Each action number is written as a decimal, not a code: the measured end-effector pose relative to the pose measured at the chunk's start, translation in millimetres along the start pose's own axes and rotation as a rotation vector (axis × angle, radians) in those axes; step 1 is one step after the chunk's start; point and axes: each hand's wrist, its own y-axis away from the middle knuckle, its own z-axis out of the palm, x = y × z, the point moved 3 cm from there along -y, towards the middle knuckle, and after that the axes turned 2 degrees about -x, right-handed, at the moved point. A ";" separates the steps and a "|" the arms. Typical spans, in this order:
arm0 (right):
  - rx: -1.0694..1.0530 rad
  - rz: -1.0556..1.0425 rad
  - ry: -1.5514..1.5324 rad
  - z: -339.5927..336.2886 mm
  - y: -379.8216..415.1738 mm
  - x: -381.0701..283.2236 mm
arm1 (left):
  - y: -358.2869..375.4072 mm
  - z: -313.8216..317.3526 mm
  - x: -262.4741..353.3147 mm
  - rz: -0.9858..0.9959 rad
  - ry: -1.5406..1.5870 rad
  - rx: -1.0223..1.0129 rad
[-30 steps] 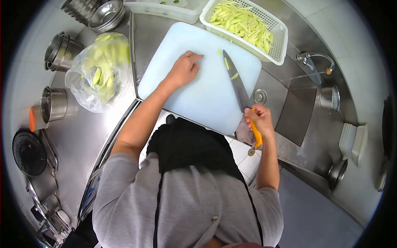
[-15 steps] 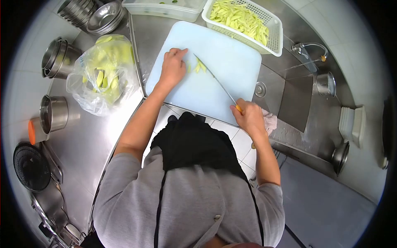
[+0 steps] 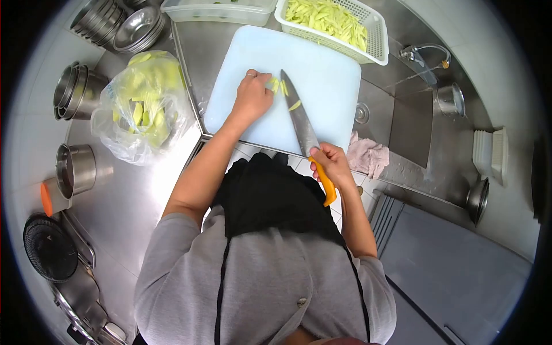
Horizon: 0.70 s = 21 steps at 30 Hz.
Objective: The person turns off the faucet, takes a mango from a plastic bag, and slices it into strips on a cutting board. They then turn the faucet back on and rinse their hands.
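Knife (image 3: 301, 118) lying blade-flat on white cutting board (image 3: 313, 72), tip pointing far toward the yellow-green strips (image 3: 278, 86), orange handle (image 3: 325, 183) hanging off the near edge. Right hand (image 3: 330, 163) wrapped around the handle where it meets the blade, fingers curled tight on it. Left hand (image 3: 253, 96) resting on the board left of the blade, fingers bent down and pinching the small cluster of strips just beside the knife tip. One loose sliver (image 3: 294, 106) sitting on the board right of the blade, near it but apart from the cluster.

White perforated basket (image 3: 376, 35) at the far right edge of the board, heaped with cut strips of the same pale colour. Clear plastic tub (image 3: 218, 11) to the left of the basket, far side. Clear plastic bag (image 3: 144, 106) with yellow-green pieces on the steel counter left of the board. Nested steel bowls (image 3: 123, 26) far left; steel pots (image 3: 75, 86) stacked further left. Pink cloth (image 3: 368, 158) crumpled on the counter right of the right hand, beside the sink (image 3: 411, 135). Tap (image 3: 422, 54) above the sink, far right.
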 end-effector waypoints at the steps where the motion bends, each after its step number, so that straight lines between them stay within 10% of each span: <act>1: -0.011 0.009 0.003 7.5 0.0 -2.3 | -0.4 -0.5 -1.1 -0.008 0.008 0.017; 21: -0.140 0.127 -0.109 22.0 -16.3 -22.0 | 14.1 -9.6 -3.1 -0.085 0.154 0.050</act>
